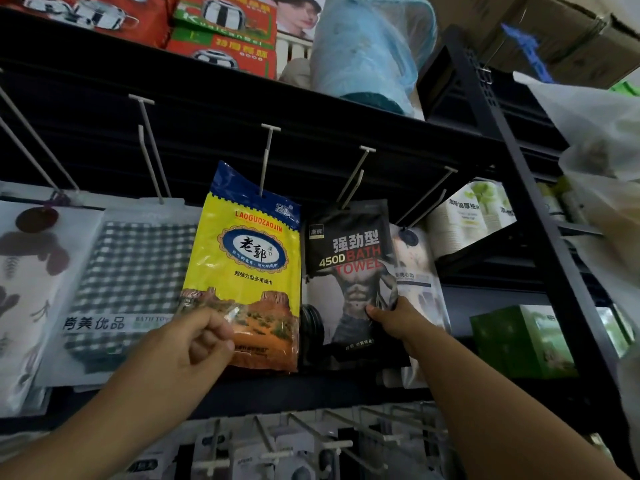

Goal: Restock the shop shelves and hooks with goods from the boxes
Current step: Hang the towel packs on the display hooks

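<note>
The left hand [194,344] pinches the lower left corner of the yellow packet [246,268] hanging on its hook [266,157]. The right hand [398,320] grips the lower right edge of the black bath towel pack [349,271], thumb in front.

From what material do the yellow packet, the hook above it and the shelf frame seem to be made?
Yellow packet: most likely glossy plastic film; it shows bright glare and wrinkles near the left hand.
Hook: pale and matte, perhaps painted metal wire or plastic; the look leaves it open.
Shelf frame: probably black painted metal, judging by its perforated upright.
</note>
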{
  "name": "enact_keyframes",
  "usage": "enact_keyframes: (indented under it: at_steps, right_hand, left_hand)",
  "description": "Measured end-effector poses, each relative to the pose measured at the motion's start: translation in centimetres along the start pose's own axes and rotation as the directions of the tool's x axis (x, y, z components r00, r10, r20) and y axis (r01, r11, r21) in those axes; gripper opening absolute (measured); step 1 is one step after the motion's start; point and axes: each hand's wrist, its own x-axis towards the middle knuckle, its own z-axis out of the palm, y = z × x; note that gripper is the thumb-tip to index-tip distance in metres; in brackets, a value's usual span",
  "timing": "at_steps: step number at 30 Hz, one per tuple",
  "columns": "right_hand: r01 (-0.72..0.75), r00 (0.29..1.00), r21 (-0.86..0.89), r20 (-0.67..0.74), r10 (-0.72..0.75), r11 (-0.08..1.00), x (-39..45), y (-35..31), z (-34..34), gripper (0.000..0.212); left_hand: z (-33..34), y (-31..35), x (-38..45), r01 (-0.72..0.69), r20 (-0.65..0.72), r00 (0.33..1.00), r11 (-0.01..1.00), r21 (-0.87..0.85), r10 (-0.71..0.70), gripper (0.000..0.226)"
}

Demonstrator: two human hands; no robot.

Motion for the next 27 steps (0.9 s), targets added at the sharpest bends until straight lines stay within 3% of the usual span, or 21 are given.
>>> enact_keyframes:
  at_steps: [4,8,13,19,23,27]
  right_hand:
    - [-0.011,0.990,-0.215,-0.142,-0.020,0.976,-1.8,-0.4,-0.4,0.051]
    - [0.051,0.950,-0.399,-0.265,-0.168,0.916,-4.9,-1.2,-1.6,0.054]
    - [0.247,0.923,-0.334,-0.204,-0.326,0.910,-12.5,-3.0,-3.6,0.034]
    - [0.374,0.913,-0.136,-0.120,-0.391,0.917,-24.5,-1.4,-7.1,0.020]
    - [0.339,0.936,-0.084,-0.075,-0.345,0.937,-32.1,2.4,-10.0,0.021]
    - [0.189,0.977,-0.139,-0.077,-0.201,0.972,-39.7,8.0,-13.8,0.025]
  left_hand:
    - [-0.5,0.0,-0.4,0.006,-0.009,1.000,1.000,-0.024,-0.006,0.028]
    - [-0.4,0.8,-1.2,-0.007,0.006,1.000,0.996,-0.088,0.007,0.030]
    - [1.2,2.4,-3.5,0.038,0.023,0.999,0.975,-0.217,-0.033,0.021]
    - [4.0,6.2,-9.0,0.068,0.074,0.996,0.921,-0.383,-0.043,0.011]
    - [6.8,8.0,-15.0,0.135,0.173,0.983,0.863,-0.488,-0.055,0.013]
    - [11.1,9.1,-22.5,0.282,0.324,0.939,0.791,-0.543,-0.112,0.012]
